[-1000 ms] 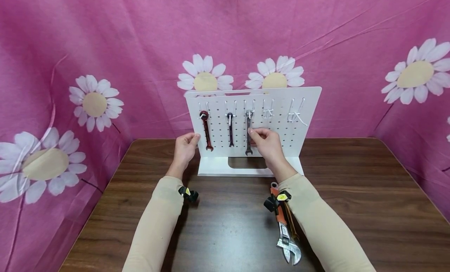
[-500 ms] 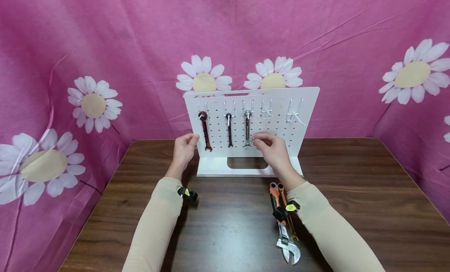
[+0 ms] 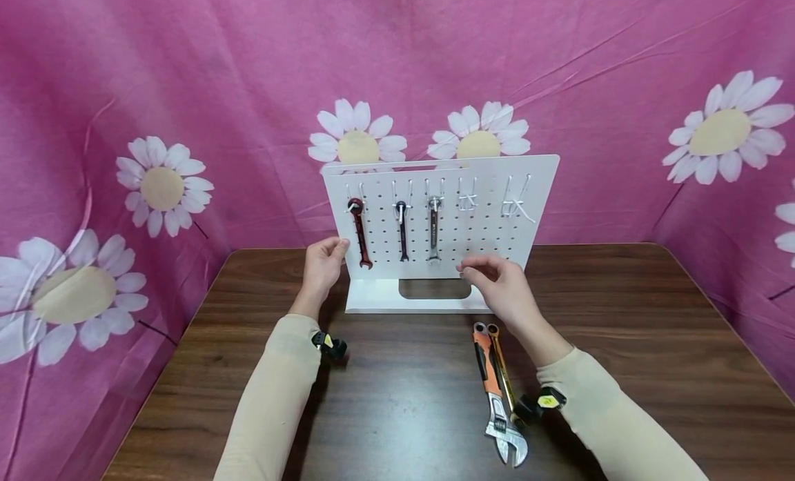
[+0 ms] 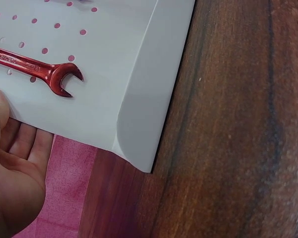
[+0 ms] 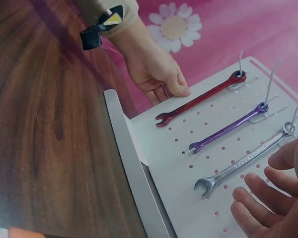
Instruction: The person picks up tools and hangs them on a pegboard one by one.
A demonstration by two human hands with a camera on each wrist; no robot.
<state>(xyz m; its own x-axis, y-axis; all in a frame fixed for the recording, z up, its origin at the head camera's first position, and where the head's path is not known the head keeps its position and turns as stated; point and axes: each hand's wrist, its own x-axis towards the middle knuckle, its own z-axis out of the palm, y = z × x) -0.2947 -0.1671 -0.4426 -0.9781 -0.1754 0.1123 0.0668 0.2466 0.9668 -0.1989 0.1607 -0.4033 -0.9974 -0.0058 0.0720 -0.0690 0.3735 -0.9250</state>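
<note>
My left hand (image 3: pixel 323 267) grips the left edge of the white pegboard (image 3: pixel 481 236), its thumb on the front and its fingers behind in the left wrist view. Three combination wrenches hang from hooks by their ring ends: a red wrench (image 3: pixel 360 236) nearest that hand, a purple wrench (image 5: pixel 228 128) beside it, and a silver wrench (image 3: pixel 434 231) near the board's middle. My right hand (image 3: pixel 508 291) holds nothing; its loosely bent fingers hover in front of the board's lower right part, apart from the silver wrench.
On the table below my right hand lie an adjustable wrench (image 3: pixel 489 381) with an orange and black handle and a gold wrench (image 3: pixel 502 364), side by side. Two bare hooks (image 3: pixel 515 206) stick out of the board's right half. A pink flowered cloth (image 3: pixel 248 87) hangs behind.
My right hand has let go of the silver wrench, which now hangs on its hook, and has drawn back down and to the right. My left hand keeps its grip on the pegboard.
</note>
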